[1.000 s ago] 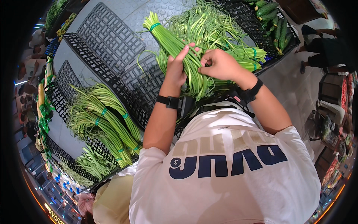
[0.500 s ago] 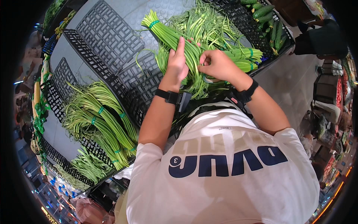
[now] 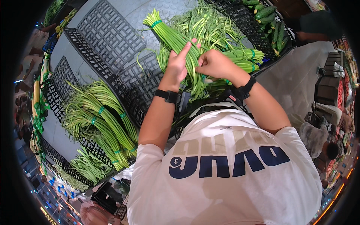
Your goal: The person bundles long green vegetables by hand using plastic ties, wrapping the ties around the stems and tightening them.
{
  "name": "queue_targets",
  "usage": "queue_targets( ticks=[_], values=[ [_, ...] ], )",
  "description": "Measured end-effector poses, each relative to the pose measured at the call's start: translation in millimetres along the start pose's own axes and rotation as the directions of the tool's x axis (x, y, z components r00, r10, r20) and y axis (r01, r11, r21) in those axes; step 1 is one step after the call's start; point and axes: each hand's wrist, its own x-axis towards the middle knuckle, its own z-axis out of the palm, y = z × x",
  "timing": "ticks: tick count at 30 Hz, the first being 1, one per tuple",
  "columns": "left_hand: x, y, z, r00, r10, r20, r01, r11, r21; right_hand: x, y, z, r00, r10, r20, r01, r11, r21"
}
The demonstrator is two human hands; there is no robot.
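A bundle of garlic scapes [image 3: 173, 39] leans up and to the left in my left hand [image 3: 179, 63]. Its thumb lies across the stems, and its fingertips show on the far side. Green tape [image 3: 156, 23] circles the bundle near its pale cut end. My right hand [image 3: 215, 64] is pinched against the bundle's right side, lower down; what lies between thumb and forefinger is too small to make out. Under that hand, a bit of green tape [image 3: 204, 78] shows on the stems. Loose garlic scapes [image 3: 204, 24] are heaped behind both hands.
Taped scape bundles [image 3: 249, 56] lie to the right of my hands. More bundles [image 3: 103, 116] rest on the left, beyond a black slatted divider [image 3: 107, 71]. Cucumbers [image 3: 265, 15] sit at the far right. On the right side, a person [image 3: 317, 138] is by the stalls.
My right hand has shifted slightly left along the bundle. My left thumb has tipped rightward across the stems. A person has come into view at the lower right.
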Motion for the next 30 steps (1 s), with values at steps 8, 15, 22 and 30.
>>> queue_targets(
  ticks=[8, 15, 22, 30],
  values=[
    [-1, 2, -1, 1.000, -0.014, -0.009, 0.014, 0.999, 0.038, 18, 39, 13, 0.972, -0.088, 0.217, 0.008, 0.939, 0.345],
    [3, -5, 10, 0.975, 0.066, -0.214, -0.064, 0.998, 0.018, -8, 5, 1, 0.997, 0.045, -0.065, -0.024, 0.955, 0.296],
    [-1, -4, 18, 0.991, 0.074, -0.115, -0.078, 0.997, -0.026, -6, -6, -13, 0.996, -0.076, -0.046, 0.064, 0.973, -0.224],
    [-10, 13, 23, 0.980, -0.120, -0.156, 0.068, 0.949, -0.308, -26, 11, -31, 0.990, -0.056, 0.129, 0.067, 0.994, -0.085]
  ],
)
